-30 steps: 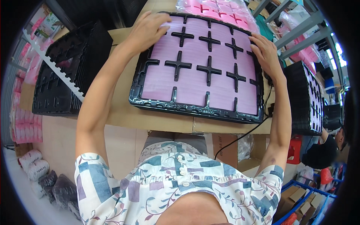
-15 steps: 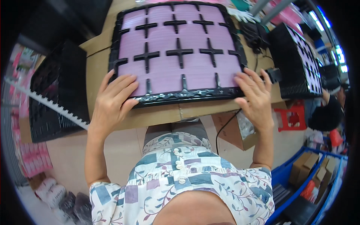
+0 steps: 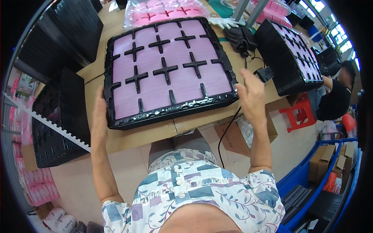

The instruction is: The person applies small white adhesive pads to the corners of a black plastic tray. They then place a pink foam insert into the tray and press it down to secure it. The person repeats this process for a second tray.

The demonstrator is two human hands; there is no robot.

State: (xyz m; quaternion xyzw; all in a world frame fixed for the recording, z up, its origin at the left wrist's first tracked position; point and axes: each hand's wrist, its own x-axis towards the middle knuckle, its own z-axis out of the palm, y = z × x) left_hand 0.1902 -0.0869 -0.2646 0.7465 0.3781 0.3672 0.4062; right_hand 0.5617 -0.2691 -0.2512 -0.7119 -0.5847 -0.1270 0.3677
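A black plastic tray (image 3: 140, 119) lies on the cardboard-covered bench in front of me, turned slightly. Lilac foam sheets (image 3: 151, 101) fill it, with black cross-shaped dividers standing up between them. My left hand (image 3: 99, 120) is upright along the tray's left side, fingers stretched out and seen edge-on. At the front right corner is my right hand (image 3: 252, 95), its fingers extended and its thumb close to the rim. Whether that thumb presses on the corner I cannot tell. Neither hand is wrapped round anything.
Black tray stacks stand at the left (image 3: 60, 116) and right (image 3: 289, 58). Behind lie pink pieces in clear plastic (image 3: 167, 13), white gloves (image 3: 225, 22) and a black corded device (image 3: 241, 39). A black cable (image 3: 222, 139) hangs off the front edge. Another person (image 3: 336, 97) is at far right.
Both hands have left the tray's front rim and foam and moved out to its sides. The view has shifted, and the tray now appears tilted and farther left.
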